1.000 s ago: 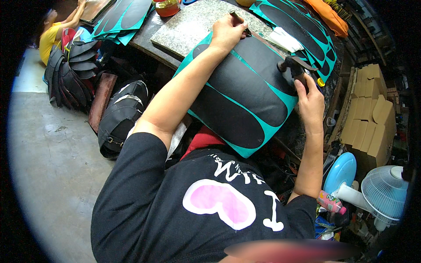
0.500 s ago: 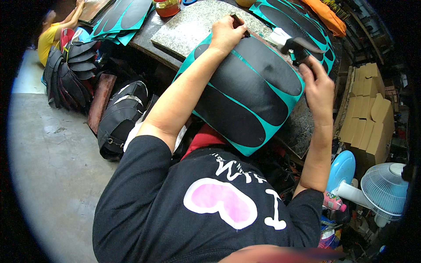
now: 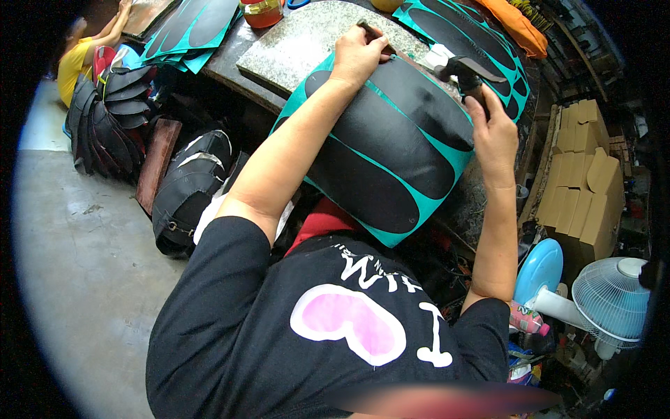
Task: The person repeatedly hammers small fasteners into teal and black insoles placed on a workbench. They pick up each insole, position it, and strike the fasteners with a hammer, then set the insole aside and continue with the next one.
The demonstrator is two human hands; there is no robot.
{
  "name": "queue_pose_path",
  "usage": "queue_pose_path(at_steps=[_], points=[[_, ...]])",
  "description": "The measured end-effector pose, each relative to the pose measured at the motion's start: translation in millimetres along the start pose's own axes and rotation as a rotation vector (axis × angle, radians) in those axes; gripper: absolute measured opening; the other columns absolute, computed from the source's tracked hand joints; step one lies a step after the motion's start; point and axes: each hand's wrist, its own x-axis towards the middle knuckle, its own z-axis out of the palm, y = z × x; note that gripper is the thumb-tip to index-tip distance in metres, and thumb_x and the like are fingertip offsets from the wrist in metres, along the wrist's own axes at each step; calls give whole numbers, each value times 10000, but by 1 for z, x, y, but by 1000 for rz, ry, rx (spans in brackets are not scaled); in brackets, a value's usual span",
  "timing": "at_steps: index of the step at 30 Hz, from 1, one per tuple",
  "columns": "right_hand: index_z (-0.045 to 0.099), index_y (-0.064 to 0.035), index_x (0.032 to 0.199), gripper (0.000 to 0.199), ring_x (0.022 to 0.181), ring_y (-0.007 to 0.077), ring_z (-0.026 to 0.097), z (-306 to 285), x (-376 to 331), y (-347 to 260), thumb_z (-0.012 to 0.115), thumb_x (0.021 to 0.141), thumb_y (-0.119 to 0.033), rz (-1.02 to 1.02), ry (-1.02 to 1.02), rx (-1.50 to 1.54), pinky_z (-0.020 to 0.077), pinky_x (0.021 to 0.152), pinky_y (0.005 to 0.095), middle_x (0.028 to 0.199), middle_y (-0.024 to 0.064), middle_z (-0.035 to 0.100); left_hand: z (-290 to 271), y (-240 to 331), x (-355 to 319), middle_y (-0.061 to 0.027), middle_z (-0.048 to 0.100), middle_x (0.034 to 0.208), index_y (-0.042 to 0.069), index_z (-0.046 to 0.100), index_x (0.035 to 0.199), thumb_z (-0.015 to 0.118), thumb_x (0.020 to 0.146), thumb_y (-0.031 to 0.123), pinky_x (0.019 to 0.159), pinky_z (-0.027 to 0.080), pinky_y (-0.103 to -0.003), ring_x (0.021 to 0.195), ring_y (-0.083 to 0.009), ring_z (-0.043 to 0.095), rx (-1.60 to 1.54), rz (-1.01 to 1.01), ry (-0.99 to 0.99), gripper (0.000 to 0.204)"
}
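A teal sheet (image 3: pixel 450 150) printed with large black sole-shaped ovals bends over the near table edge toward my lap. At its far edge my left hand (image 3: pixel 358 56) is closed around a small dark tool (image 3: pixel 366 29), held against the stone slab's near side. Most of that tool is hidden by my fingers, so its kind cannot be made out. To the right, my right hand (image 3: pixel 494 136) grips the handle of a hammer (image 3: pixel 469 73). Its dark head, with a long curved end, is raised just off the sheet's right corner.
A speckled stone slab (image 3: pixel 307 43) lies on the dark table. More teal-and-black sheets (image 3: pixel 447 35) sit at the back right and others (image 3: pixel 187 35) at the left. Cardboard boxes (image 3: pixel 583 188) and a fan (image 3: pixel 611 300) stand to the right. At far left is a person in yellow (image 3: pixel 75 66).
My right hand and the hammer have shifted slightly left and the hammer has tilted. My left hand keeps its hold at the sheet's far edge.
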Motion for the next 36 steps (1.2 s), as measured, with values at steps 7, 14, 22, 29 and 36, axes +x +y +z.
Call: queue_pose_path(at_steps=[7, 14, 22, 29, 36], points=[[636, -31, 1155, 291, 797, 179, 696, -38, 10, -39, 680, 907, -176, -321, 226, 202, 533, 703, 305, 891, 138, 707, 3, 3, -5, -98, 709, 815, -40, 639, 939, 659, 874, 102, 605, 558, -237, 709, -137, 698, 680, 449, -48, 157], [631, -9, 1150, 302, 763, 150, 677, -35, 11, -52, 694, 900, -167, -401, 307, 319, 529, 671, 283, 865, 120, 705, 4, 5, -2, -140, 700, 803, 24, 659, 900, 697, 813, 158, 717, 546, -352, 771, -287, 697, 311, 38, -96, 164], [640, -24, 1126, 303, 732, 276, 695, -14, 12, -41, 685, 904, -226, -385, 311, 139, 542, 652, 349, 847, 177, 690, 20, 12, -16, -185, 666, 799, 43, 606, 962, 656, 807, 134, 704, 532, -445, 766, -346, 671, 771, 639, -156, 186], [630, -116, 1206, 374, 853, 319, 697, -8, 0, 2, 624, 923, -360, -9, 101, -11, 534, 727, 378, 957, 151, 706, 12, 6, -8, -98, 707, 823, -22, 630, 951, 652, 886, 124, 657, 578, -256, 735, -137, 703, 183, 33, -48, 161], [652, -24, 1110, 279, 782, 203, 703, -42, 2, -32, 685, 905, -210, -326, 320, 187, 533, 676, 304, 890, 142, 711, 16, 2, -7, -143, 706, 837, 24, 643, 948, 695, 843, 172, 709, 554, -352, 762, -262, 708, 631, 421, -154, 189]])
